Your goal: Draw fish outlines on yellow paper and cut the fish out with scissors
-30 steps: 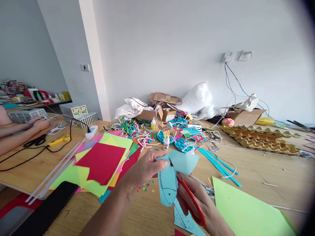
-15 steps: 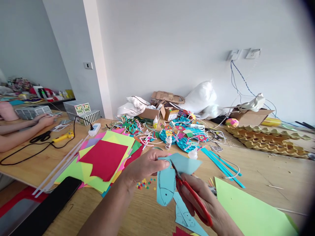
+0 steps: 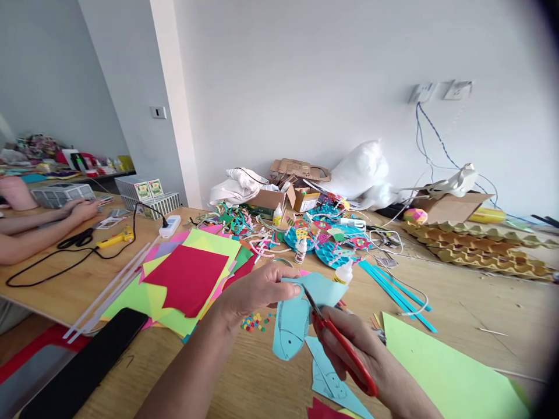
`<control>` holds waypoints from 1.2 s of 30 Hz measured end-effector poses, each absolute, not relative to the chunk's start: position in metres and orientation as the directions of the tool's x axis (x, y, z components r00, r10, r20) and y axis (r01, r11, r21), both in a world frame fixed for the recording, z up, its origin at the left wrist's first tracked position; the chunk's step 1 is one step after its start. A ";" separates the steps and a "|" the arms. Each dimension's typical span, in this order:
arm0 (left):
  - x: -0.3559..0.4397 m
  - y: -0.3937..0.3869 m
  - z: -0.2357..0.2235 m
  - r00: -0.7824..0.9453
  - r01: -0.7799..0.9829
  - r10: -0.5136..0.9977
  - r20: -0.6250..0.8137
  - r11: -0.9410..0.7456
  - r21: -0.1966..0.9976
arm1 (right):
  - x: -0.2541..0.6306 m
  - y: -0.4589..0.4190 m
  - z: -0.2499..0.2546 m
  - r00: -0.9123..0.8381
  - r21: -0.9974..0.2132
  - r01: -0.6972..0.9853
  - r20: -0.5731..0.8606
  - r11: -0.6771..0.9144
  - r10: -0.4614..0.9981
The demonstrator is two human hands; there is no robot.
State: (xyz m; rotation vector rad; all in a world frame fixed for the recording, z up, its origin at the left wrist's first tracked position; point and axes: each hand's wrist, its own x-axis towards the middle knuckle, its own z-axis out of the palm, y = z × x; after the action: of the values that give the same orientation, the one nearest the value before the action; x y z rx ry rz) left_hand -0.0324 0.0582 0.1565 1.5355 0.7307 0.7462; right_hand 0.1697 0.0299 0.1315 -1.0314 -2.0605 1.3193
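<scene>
My left hand [image 3: 261,289] pinches a sheet of light blue paper [image 3: 290,331] between thumb and fingers. A fish is drawn on the part that hangs down, head end lowest. My right hand [image 3: 349,343] grips red-handled scissors [image 3: 351,358], and their blades meet the paper just right of my left thumb. Behind the blades, the rest of the sheet extends to the right. Below, more blue paper pieces [image 3: 334,378] with drawn outlines lie on the table, beside red paper [image 3: 325,411] at the bottom edge.
Coloured paper sheets [image 3: 196,279] are stacked at left, by a black phone-like slab [image 3: 87,361]. Glue bottles [image 3: 301,251], blue decorated crafts [image 3: 334,253] and egg trays [image 3: 471,250] stand behind. Green paper [image 3: 449,366] lies right. Another person's hands [image 3: 82,210] are at far left.
The fish-drawn part of the paper has swung slightly left and the sheet behind the blades has tilted. Both hands stay nearly in place; the view has shifted a little.
</scene>
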 end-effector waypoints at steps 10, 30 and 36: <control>-0.030 0.058 0.157 0.636 -0.014 0.769 0.063 -0.071 0.997 | 0.171 0.027 0.131 -0.612 -0.949 0.223 0.041 0.222 0.790; -0.034 0.061 0.157 0.675 0.058 0.737 0.031 -0.095 0.994 | 0.176 0.031 0.132 -0.621 -0.915 0.333 -0.030 0.229 0.783; -0.037 0.063 0.155 0.701 0.072 0.712 0.023 -0.104 0.992 | 0.180 0.032 0.129 -0.629 -0.882 0.371 -0.009 0.290 0.777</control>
State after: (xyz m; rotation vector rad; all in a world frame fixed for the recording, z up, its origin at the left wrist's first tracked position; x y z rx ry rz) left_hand -0.0370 0.0631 0.1546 1.6059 0.6529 0.6095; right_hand 0.1803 0.0321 0.1288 -1.0284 -2.1401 1.2894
